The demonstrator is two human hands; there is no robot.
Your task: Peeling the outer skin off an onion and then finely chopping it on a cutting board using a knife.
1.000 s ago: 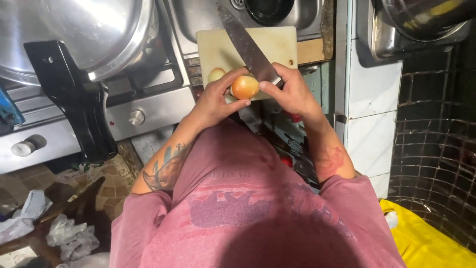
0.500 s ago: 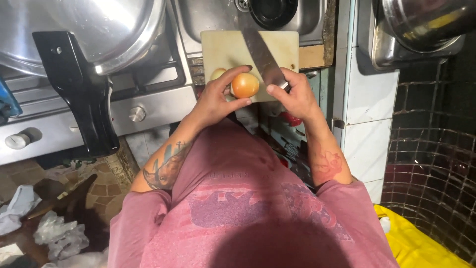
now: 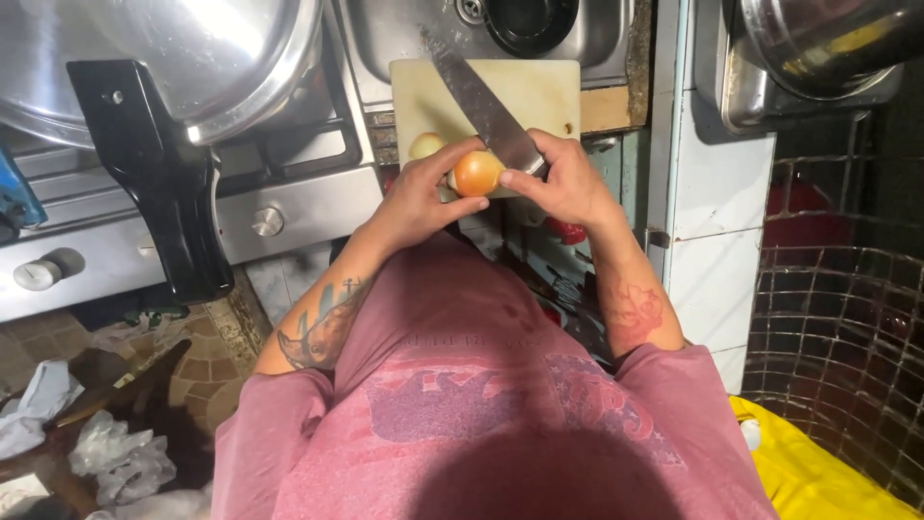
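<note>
Looking down from the head view: an onion [image 3: 477, 173], round and orange-brown, is held at about 12 o'clock from the torso, just off the near edge of a pale cutting board [image 3: 539, 91]. The left hand [image 3: 423, 197] is cupped round it from 9 o'clock, fingers closed on its skin. The right hand [image 3: 568, 183] is closed on a large knife [image 3: 481, 101], thumb pressed to the onion's 3 o'clock side.

Knife's long axis is seen running from 4 o'clock at the handle to 10 o'clock at the tip, out over the board toward a steel sink [image 3: 481, 34]. The onion's own axis cannot be told; it reads near round.

A second, paler onion [image 3: 424, 144] is noted on the board, just beside the left hand. A large steel pot lid [image 3: 192, 58] with a black handle lies at 10 o'clock on the stove.

Risk, as judged: the onion is held in the air, not braced on the board. A slip of the blade on the smooth skin could carry the edge into the left fingers [image 3: 462, 154], which lie close to it.
</note>
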